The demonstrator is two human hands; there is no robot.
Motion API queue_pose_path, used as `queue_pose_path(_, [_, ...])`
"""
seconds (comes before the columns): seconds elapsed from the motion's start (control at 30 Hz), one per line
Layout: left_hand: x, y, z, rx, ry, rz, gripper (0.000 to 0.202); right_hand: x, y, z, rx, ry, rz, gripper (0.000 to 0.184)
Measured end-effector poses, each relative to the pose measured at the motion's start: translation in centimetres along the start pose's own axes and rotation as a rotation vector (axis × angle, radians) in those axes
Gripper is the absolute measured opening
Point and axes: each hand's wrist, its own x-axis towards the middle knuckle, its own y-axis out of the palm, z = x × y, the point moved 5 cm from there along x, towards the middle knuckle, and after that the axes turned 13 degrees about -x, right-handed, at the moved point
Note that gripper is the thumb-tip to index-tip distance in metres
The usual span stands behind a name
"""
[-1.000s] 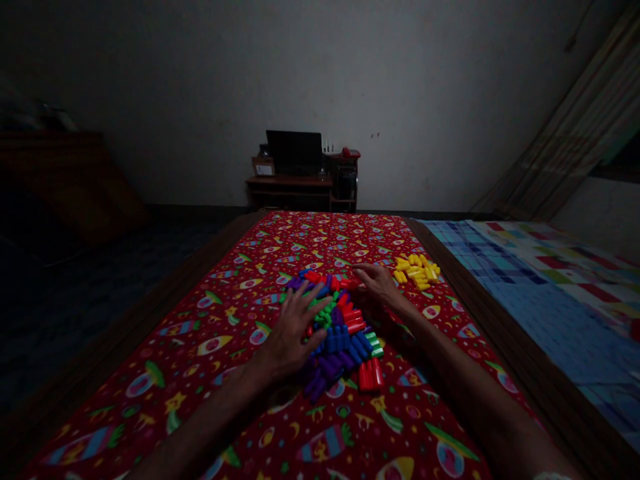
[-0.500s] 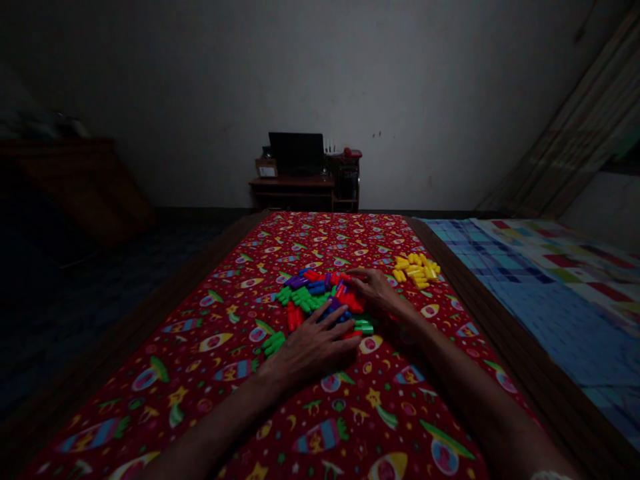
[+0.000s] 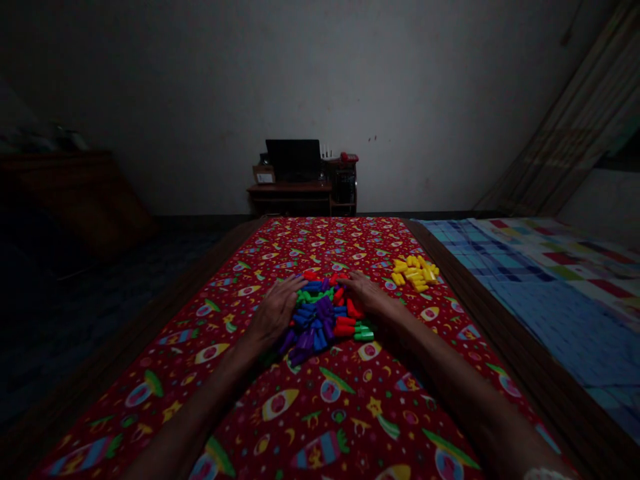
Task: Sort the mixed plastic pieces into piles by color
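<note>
And here we are, both arms stretched forward, the **left hand** (image 3: 275, 312) and the **right hand** (image 3: 367, 295) coming in low from either side, palms down and wrists nearly flat. The left hand sits open on the near-left edge of the **pile of plastic toy pegs** (image 3: 320, 313), its fingers slightly curved and pointing up and to the right. The right hand is open too, lying across the far-right edge, with its fingers reaching left over the red pegs. Both are touching the pile, cupping it between them, but neither has clearly closed around a single peg; at this light, that's as much as you can tell!

The pile itself is a tight, jumbled mound of stubby blue, purple, red and green pegs, some lying flat and others tipped against their neighbours. Just beyond it to the right sits a separate small heap of **yellow pegs** (image 3: 414, 271), well clear of the other colours and close to the right hand.

Under the pile runs a **red printed cloth** (image 3: 150, 373) covered in rockets and stars. To the right of the pile is the **wooden bed frame** (image 3: 530, 353), then a **checked blue bedsheet** (image 3: 565, 320). Far ahead of the pile, against the wall, stands a **dark wooden desk** (image 3: 289, 189) with a **black laptop** (image 3: 293, 160) on it.
</note>
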Motion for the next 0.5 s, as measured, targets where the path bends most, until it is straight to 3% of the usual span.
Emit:
queue_pose_path(0.07, [-0.5, -1.3, 2.8, -0.018, -0.092, -0.132, 0.056, 0.3, -0.1, 0.0, 0.016, -0.022, 0.017, 0.022])
queue_pose_path(0.13, [-1.3, -2.2, 5.4, -0.033, -0.213, -0.23, 0.058, 0.2, -0.8, -0.2, 0.05, -0.041, -0.049, 0.019])
queue_pose_path(0.23, [-2.3, -2.9, 7.4, -0.032, -0.338, -0.337, 0.055, -0.4, -2.3, -0.8, 0.146, -0.021, -0.11, 0.023])
queue_pose_path(0.33, [-1.9, -2.9, 5.6, -0.01, -0.248, -0.36, 0.05, -0.9, -3.6, -1.0, 0.286, -0.006, -0.059, 0.024])
queue_pose_path(0.5, [-0.1, 0.2, -1.4, -0.016, 0.051, -0.099, 0.044, -0.4, -5.6, 0.9, 0.408, 0.017, -0.073, 0.017])
